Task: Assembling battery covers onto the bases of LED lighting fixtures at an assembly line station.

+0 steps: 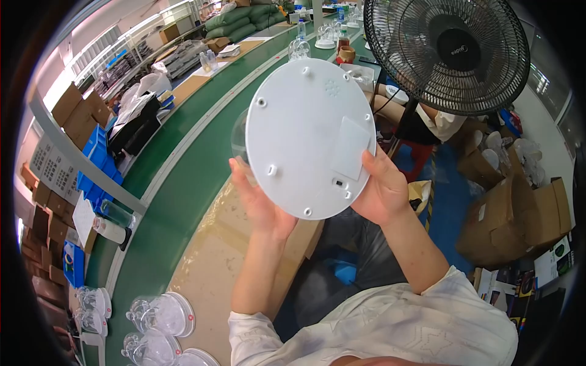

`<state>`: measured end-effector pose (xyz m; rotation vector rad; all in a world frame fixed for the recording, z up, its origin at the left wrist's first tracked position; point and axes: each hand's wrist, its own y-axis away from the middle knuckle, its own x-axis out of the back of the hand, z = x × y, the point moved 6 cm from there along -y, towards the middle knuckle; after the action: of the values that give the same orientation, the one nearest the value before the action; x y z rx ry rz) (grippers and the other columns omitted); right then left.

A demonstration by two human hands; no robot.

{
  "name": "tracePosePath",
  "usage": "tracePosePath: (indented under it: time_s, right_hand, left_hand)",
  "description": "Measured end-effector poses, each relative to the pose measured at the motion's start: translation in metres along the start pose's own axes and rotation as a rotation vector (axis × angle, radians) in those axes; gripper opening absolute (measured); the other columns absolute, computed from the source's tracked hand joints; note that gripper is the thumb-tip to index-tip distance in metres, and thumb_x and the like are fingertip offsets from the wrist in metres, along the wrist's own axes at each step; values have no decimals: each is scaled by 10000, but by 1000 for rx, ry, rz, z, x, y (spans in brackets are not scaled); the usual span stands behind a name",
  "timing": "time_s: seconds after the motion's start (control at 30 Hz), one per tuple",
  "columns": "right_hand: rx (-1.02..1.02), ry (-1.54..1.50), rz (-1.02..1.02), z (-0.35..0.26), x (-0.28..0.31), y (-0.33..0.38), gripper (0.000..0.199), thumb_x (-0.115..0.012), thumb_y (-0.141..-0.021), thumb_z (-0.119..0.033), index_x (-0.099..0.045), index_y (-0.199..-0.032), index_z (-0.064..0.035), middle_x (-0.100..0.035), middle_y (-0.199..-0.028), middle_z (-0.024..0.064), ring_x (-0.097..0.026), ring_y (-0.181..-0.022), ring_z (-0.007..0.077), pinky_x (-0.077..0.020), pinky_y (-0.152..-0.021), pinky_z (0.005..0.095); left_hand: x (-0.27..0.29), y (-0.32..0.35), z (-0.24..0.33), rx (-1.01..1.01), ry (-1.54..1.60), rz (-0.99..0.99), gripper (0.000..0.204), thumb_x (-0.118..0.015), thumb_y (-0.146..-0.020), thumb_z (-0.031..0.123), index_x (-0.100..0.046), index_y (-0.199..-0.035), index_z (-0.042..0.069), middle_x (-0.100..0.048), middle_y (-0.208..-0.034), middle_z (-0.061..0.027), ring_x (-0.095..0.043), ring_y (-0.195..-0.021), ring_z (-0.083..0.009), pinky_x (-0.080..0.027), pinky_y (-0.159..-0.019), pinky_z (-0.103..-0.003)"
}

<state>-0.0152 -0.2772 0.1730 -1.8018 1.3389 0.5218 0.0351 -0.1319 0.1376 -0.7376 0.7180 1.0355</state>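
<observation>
Both hands hold up a round white plastic base [299, 140], its underside turned toward me. It has small screw posts, a speaker-hole pattern, a rectangular cover and a small switch or port near the lower right. Part of a clear dome [238, 141] shows behind its left edge. My left hand [264, 204] supports the lower left edge, some fingers hidden behind. At the lower right edge my right hand [386, 189] grips the rim, thumb on the near face. On the lower left stand several similar clear-domed units [177, 314] with white bases.
A cardboard sheet [210, 262] lies beside the green conveyor belt [155, 244]. A black fan [448, 55] stands at upper right, near another person's arm [390, 113]. Cardboard boxes [503, 219] sit on the right. Blue bins [97, 161] and a bottle [110, 230] are at left.
</observation>
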Motion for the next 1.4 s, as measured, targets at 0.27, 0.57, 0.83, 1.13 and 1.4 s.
tracePosePath:
  time_s: [0.27, 0.57, 0.83, 1.13, 1.4]
  right_hand:
    - [84, 235, 12, -2, -9, 7, 651, -621, -959, -237, -292, -1478, -21, -474, -1424, 117, -488, -1307, 254, -413, -1082, 441]
    - [93, 363, 56, -11, -25, 11, 645, -674, -931, -229, -357, -1438, 15, -534, -1355, 118, -545, -1238, 222, -447, -1042, 403]
    - [191, 601, 66, -20, -31, 7, 515, -627, -961, -154, -434, -1394, 47, -582, -1302, 107, -565, -1192, 192, -447, -1023, 357]
    - [36, 385, 50, -23, -17, 5, 575, -638, -961, -230, -403, -1421, 25, -569, -1321, 103, -567, -1198, 190, -452, -1034, 366]
    - [65, 381, 61, -21, -23, 12, 532, -565, -999, -296, -418, -1411, 6, -572, -1321, 95, -568, -1204, 177, -465, -1013, 360]
  left_hand:
    - [50, -3, -20, 90, 212, -18, 699, -425, -965, 573, -383, -1460, 81, -471, -1428, -103, -481, -1292, -288, -453, -1031, -457]
    - [31, -3, -14, 54, 150, -279, 555, -475, -995, 409, -410, -1421, 59, -517, -1380, -104, -536, -1246, -241, -493, -1007, -384]
    - [20, -9, -8, 56, 78, -273, 575, -451, -999, 432, -407, -1433, 57, -490, -1417, -109, -516, -1265, -256, -468, -1034, -393]
    - [27, -6, -11, 129, 390, -315, 612, -427, -987, 473, -397, -1447, 70, -480, -1428, -126, -510, -1275, -291, -475, -1020, -442]
    - [8, 0, -2, -48, -205, -206, 598, -433, -996, 462, -384, -1452, 78, -473, -1431, -112, -500, -1287, -264, -466, -1040, -409]
